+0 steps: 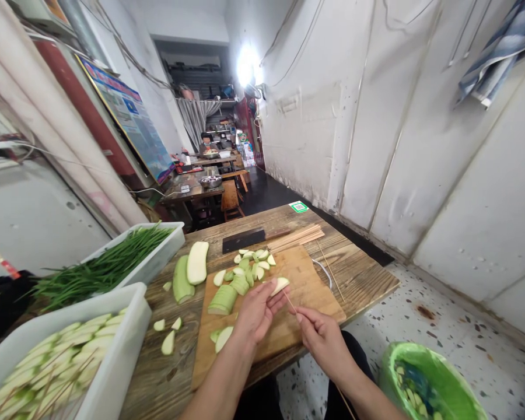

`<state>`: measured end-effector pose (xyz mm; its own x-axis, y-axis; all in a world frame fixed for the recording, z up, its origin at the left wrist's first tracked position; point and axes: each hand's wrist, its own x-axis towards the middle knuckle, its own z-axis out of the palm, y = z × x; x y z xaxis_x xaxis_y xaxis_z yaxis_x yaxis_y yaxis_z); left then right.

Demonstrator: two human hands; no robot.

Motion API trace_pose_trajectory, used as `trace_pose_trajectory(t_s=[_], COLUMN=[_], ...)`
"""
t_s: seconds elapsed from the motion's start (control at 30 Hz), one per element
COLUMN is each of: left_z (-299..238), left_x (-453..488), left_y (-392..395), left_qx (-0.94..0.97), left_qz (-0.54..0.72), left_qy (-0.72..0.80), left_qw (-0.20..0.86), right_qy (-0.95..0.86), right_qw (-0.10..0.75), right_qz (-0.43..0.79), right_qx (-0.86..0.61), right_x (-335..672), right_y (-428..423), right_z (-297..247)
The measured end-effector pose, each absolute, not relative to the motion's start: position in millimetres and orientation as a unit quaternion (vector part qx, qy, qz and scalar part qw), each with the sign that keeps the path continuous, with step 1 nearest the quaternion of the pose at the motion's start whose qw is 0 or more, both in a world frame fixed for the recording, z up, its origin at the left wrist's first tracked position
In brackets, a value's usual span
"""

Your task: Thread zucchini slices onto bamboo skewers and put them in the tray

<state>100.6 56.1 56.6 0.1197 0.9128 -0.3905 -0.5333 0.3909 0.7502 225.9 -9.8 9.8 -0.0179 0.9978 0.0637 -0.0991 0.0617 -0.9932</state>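
Over the wooden cutting board point(289, 344), my left hand point(261, 309) is closed around a pale green squash slice point(280, 285). My right hand point(318, 333) pinches a thin wooden skewer point(290, 301), whose far end meets my left fingers by the slice; whether it has pierced the slice I cannot tell. Beyond my left hand, cut squash pieces point(245, 268) and a row of sliced squash point(223, 299) lie on the board. More skewers point(300, 236) are bundled behind it, near a dark cleaver point(244, 240).
Two peeled squash halves point(196, 262) lie left of the board. White tubs hold skewered slices point(65, 356) and green chives point(109, 256). A green-lined bin point(433, 379) stands on the floor at right. A person point(207, 143) sits at a far table.
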Motion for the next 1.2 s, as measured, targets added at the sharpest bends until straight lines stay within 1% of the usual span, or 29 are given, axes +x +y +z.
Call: trace_pose_trajectory(t_s=[0.43, 1.2], left_z=[56.7, 59.2], left_x=[101.9, 102.2], left_y=[55.4, 51.9], left_qx=[0.233, 0.257], left_qz=[0.506, 0.478], left_qy=[0.429, 0.444], left_qw=[0.711, 0.713], right_qy=[-0.513, -0.558], right_qw=[0.526, 0.513], right_qz=[0.501, 0.424], right_qx=[-0.457, -0.496], right_x=[226.8, 223.2], right_y=[-10.1, -10.1], right_z=[4.6, 10.1])
